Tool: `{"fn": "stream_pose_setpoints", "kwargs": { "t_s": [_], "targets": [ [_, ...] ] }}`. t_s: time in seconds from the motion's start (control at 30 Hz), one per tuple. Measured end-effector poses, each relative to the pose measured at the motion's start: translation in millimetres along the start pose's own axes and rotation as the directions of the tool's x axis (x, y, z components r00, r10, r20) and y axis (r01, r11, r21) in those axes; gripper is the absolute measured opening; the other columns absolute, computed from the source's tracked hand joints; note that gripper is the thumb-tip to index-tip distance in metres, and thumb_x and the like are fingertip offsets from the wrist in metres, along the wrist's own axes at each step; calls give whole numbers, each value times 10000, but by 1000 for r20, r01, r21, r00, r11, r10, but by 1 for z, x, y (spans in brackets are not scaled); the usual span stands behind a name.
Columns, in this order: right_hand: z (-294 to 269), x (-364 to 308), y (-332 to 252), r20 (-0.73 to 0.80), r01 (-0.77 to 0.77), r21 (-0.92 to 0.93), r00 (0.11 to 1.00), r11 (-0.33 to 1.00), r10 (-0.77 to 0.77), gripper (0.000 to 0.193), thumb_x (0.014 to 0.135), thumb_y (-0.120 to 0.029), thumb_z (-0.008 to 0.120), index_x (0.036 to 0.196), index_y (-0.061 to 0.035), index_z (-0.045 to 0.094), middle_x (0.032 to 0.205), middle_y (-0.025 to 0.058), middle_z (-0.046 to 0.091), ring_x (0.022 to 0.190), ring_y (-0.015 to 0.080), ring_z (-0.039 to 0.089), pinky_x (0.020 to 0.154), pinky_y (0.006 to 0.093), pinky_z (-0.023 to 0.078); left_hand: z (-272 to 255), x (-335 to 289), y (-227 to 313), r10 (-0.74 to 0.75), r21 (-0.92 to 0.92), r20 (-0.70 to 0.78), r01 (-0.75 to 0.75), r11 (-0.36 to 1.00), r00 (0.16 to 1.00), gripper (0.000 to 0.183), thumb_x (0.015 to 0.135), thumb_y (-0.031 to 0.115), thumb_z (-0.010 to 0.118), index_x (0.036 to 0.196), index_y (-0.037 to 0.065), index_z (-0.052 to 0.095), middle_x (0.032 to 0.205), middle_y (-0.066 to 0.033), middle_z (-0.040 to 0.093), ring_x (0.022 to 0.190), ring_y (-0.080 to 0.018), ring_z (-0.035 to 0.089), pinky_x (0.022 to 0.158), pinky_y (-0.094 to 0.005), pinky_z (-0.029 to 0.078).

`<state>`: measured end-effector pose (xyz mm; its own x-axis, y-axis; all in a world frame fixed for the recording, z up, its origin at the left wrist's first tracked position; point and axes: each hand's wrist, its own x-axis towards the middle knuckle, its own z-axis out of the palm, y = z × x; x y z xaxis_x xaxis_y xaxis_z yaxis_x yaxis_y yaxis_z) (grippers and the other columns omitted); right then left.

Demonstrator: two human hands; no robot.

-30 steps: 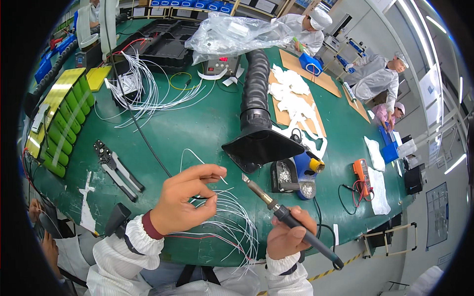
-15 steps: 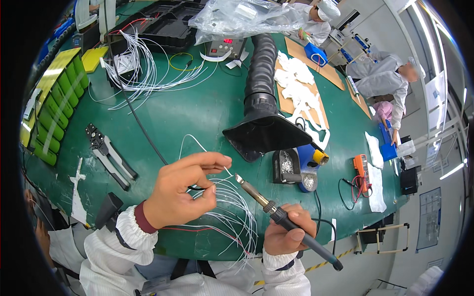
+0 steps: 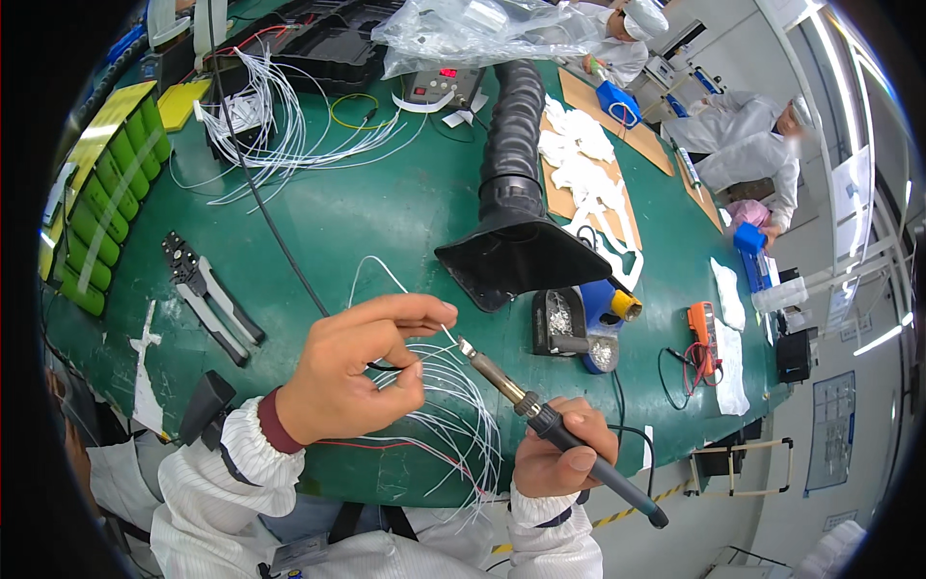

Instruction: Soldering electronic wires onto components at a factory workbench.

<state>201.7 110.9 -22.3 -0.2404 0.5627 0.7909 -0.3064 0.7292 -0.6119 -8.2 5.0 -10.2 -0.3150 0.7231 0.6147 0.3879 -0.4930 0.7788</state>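
My right hand (image 3: 564,449) grips a soldering iron (image 3: 550,423) by its dark handle, its tip pointing up and left. My left hand (image 3: 362,372) has its fingers curled, with a thin white wire (image 3: 371,259) looping behind it and running out past the index fingertip. The end of that wire meets the iron's tip or lies right beside it; I cannot tell which. Under and beside my left hand, a bundle of loose white wires (image 3: 477,415) lies on the green table (image 3: 338,212), with a red wire (image 3: 376,444) among them.
A black fume-extractor hood (image 3: 521,256) stands beyond my hands. Near it are a solder stand (image 3: 564,323), a soldering station (image 3: 439,89) and an orange multimeter (image 3: 704,338). Wire strippers (image 3: 212,299) and a green battery pack (image 3: 111,198) lie left. Co-workers (image 3: 748,145) stand at the far right.
Both hands stay almost where they were, the iron's tip still at the wire end. At the far right, a co-worker's hand has moved with a blue object. The view has shifted slightly.
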Motion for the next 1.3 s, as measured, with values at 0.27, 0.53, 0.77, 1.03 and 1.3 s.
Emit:
{"fn": "stream_pose_setpoints", "kwargs": {
  "t_s": [0.27, 0.53, 0.77, 1.03, 1.3],
  "targets": [
    [-1, -1, 1, -15, 5, 12, 1000, 1000, -5, 441, 1047, -442, 556, 1120, -10, 609, 747, 109, 584, 560, 171, 524, 507, 313, 460, 2, -1, -1, 9, 3, -38, -9, 1000, 999, 195, 746, -93, 698, 749, -1, 526, 1233, -239, 685, 1094, -325, 722, 941, -401, 603],
    [-1, -2, 1, -16, 6, -14, 1000, 1000, -6, 433, 1050, -447, 552, 1118, -23, 612, 780, 106, 610, 557, 163, 530, 499, 303, 454, 0, 0, 0, 8, 0, -1, -8, 1000, 1000, 196, 737, -119, 649, 745, -4, 490, 1247, -265, 651, 1146, -368, 702, 974, -438, 598],
    [0, -1, -1, 0, -5, 5, 1000, 1000, 5, 437, 1053, -457, 543, 1119, -30, 606, 790, 89, 600, 566, 162, 532, 506, 311, 470, 0, 0, -1, 21, 17, -1, -21, 1000, 1000, 198, 723, -121, 654, 738, -7, 494, 1245, -269, 653, 1130, -365, 710, 959, -437, 604],
    [0, -2, -2, -5, -11, -14, 1000, 1000, 11, 436, 1054, -453, 539, 1116, -27, 602, 814, 87, 596, 571, 165, 531, 513, 322, 484, 0, 1, 0, 21, 12, -7, -20, 1000, 1000, 191, 717, -122, 658, 735, -12, 502, 1234, -271, 658, 1110, -365, 717, 953, -434, 608],
    [0, -1, -1, -20, 6, -42, 1000, 999, -7, 437, 1061, -450, 518, 1114, -25, 603, 805, 85, 587, 566, 161, 525, 497, 312, 459, 0, 0, 0, 27, 16, -12, -27, 1000, 1000, 182, 719, -120, 665, 736, -16, 517, 1228, -268, 661, 1105, -361, 719, 949, -431, 610]
  ]
}}
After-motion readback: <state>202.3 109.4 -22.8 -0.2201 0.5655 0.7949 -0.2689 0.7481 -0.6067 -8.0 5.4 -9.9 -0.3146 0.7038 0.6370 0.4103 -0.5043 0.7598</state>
